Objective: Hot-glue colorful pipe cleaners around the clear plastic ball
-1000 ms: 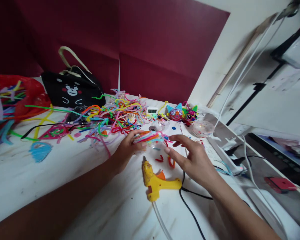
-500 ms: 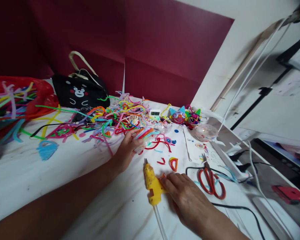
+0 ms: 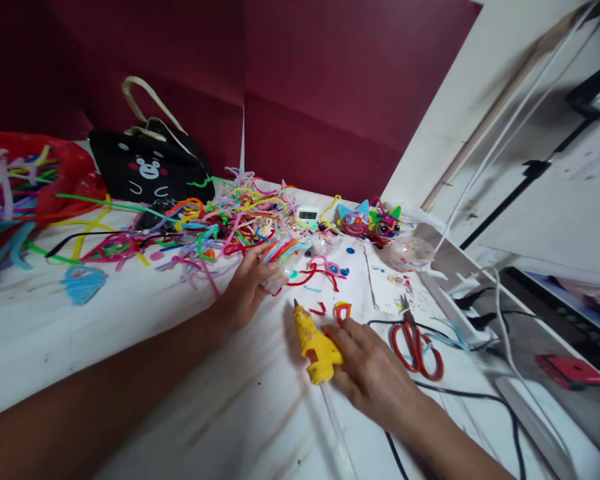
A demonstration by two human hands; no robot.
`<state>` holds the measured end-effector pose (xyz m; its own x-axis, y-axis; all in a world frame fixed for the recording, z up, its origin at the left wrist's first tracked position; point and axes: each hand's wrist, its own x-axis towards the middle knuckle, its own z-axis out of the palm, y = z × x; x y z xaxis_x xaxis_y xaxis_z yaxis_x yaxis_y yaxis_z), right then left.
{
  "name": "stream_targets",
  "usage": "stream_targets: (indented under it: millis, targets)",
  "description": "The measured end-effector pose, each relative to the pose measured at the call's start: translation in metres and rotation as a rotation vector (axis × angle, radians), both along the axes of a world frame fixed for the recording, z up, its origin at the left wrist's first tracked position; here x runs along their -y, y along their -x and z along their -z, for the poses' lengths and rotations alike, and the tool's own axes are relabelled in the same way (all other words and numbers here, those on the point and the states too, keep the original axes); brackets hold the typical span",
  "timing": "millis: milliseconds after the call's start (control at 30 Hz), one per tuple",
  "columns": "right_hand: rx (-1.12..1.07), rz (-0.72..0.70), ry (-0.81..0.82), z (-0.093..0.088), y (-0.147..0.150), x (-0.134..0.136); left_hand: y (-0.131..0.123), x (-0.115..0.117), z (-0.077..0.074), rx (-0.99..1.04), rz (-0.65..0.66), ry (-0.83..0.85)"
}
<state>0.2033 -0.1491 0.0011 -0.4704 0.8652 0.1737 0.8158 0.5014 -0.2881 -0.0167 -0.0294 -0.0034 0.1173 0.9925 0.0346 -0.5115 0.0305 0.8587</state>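
My left hand (image 3: pixel 245 287) is closed around a clear plastic piece (image 3: pixel 279 279) that has rainbow-striped pipe cleaners (image 3: pixel 284 251) on its top. Its exact shape is partly hidden by my fingers. My right hand (image 3: pixel 370 363) grips the handle of a yellow hot glue gun (image 3: pixel 316 340), whose nozzle points away from me toward the clear piece but apart from it. A clear glue stick (image 3: pixel 334 420) sticks out of the gun's back end. Just beyond my right hand lie a small red-and-yellow pipe-cleaner loop (image 3: pixel 342 311) and a short red bent piece (image 3: pixel 319 309).
Red-handled scissors (image 3: pixel 417 350) and a black cable lie to the right, near a white power strip (image 3: pixel 460 303). A heap of pipe cleaners (image 3: pixel 245 213), a black bag (image 3: pixel 147 167), a small digital clock (image 3: pixel 307 215), two decorated cat-eared figures (image 3: pixel 354 219) and a clear bowl (image 3: pixel 411 253) stand behind.
My right hand has taken a fuller grip on the glue gun, which has turned slightly and appears lifted. My left hand keeps its hold. The whole view has shifted a little.
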Motion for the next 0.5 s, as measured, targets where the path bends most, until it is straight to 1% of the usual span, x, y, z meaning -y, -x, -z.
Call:
stream_targets:
  millis: [167,233,300,333,400,500]
  targets:
    - [-0.469,0.011,0.108,-0.013,-0.015,-0.004,-0.003,0.003,-0.005,0.021,0.033,0.002]
    - [-0.637,0.073,0.141,-0.013,-0.02,-0.002,-0.004,0.005,-0.007,0.026,0.072,0.0]
    - [-0.779,0.201,0.222,-0.01,-0.023,0.002,-0.005,0.008,-0.007,0.022,0.126,-0.017]
    - [-0.832,0.249,0.261,-0.008,-0.025,0.004,-0.006,0.01,-0.007,0.018,0.152,-0.029]
    - [-0.903,0.277,0.308,-0.003,-0.027,0.006,-0.007,0.013,-0.006,0.01,0.178,-0.045]
    - [-0.928,0.302,0.306,-0.002,-0.027,0.008,-0.008,0.016,-0.004,-0.012,0.185,-0.047]
